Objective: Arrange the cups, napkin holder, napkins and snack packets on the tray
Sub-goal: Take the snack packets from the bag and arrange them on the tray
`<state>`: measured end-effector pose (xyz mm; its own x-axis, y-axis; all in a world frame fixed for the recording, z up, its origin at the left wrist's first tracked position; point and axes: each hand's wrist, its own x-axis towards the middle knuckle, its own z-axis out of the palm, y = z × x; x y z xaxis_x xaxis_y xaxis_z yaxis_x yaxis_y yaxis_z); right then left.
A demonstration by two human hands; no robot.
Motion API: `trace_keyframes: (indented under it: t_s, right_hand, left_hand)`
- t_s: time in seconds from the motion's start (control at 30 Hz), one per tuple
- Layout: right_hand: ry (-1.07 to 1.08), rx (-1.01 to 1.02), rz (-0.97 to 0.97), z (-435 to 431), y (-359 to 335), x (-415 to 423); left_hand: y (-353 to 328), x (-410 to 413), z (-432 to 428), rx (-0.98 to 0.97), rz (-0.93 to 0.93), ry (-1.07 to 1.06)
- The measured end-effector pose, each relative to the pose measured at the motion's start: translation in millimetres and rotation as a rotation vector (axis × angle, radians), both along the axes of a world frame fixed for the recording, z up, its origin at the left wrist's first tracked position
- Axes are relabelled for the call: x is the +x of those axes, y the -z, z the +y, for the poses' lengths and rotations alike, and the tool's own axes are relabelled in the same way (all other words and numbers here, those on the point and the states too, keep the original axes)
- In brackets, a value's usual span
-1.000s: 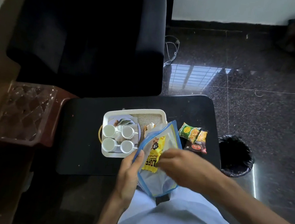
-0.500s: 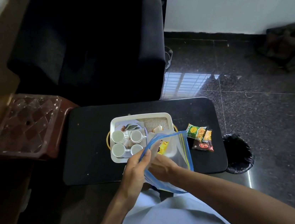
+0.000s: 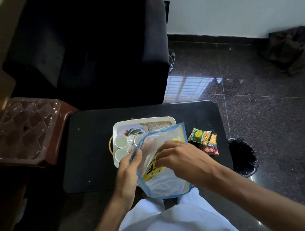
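Observation:
A white tray sits on the black table with white cups on its left side and a leaf-printed napkin behind them. My left hand pinches the blue-edged rim of a clear zip bag held over the tray's right part. My right hand reaches into the bag's mouth and its fingers close on a yellow snack packet inside. Two snack packets, one green and one dark red, lie on the table to the right of the tray.
A black armchair stands behind the table. A clear patterned tray on a brown stool is at the left. A black-lined bin stands on the dark floor right of the table. A dark bag lies by the wall.
My right hand went deep into the bag, then came back up toward its mouth with the yellow packet. The bag tilted more upright and covers more of the tray. The view shifted.

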<state>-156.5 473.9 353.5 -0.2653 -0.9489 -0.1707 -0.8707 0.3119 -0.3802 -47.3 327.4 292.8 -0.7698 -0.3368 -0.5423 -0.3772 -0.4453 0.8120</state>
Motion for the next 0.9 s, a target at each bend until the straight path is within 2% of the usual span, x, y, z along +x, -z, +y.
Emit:
trace_keyframes:
  t_s: [0.2,0.3,0.43,0.5,0.57,0.67,0.8,0.9]
  right_hand:
    - [0.258,-0.421,-0.166,39,-38,-14]
    - [0.458,-0.617,-0.242,58,-50,-23]
    - [0.743,-0.875,-0.48,76,-70,-42]
    - [0.807,-0.945,-0.429,86,-82,-60]
    - [0.841,-0.953,-0.367,99,-85,-83]
    - [0.894,-0.846,-0.255,118,-64,-123]
    - [1.012,-0.598,-0.193,139,21,-180]
    - [1.079,-0.397,-0.238,152,102,-212]
  left_hand:
    - [5,-7,7,0.017,-0.019,-0.013]
    - [10,-10,16,-0.04,-0.041,0.001]
    - [8,-18,30,0.002,-0.063,0.064]
    - [7,-22,36,0.023,-0.059,0.111]
    - [7,-24,44,0.02,-0.074,0.151]
    - [5,-26,55,-0.022,-0.081,0.225]
    - [0,-27,70,-0.013,-0.091,0.254]
    - [-6,-29,83,-0.004,-0.096,0.224]
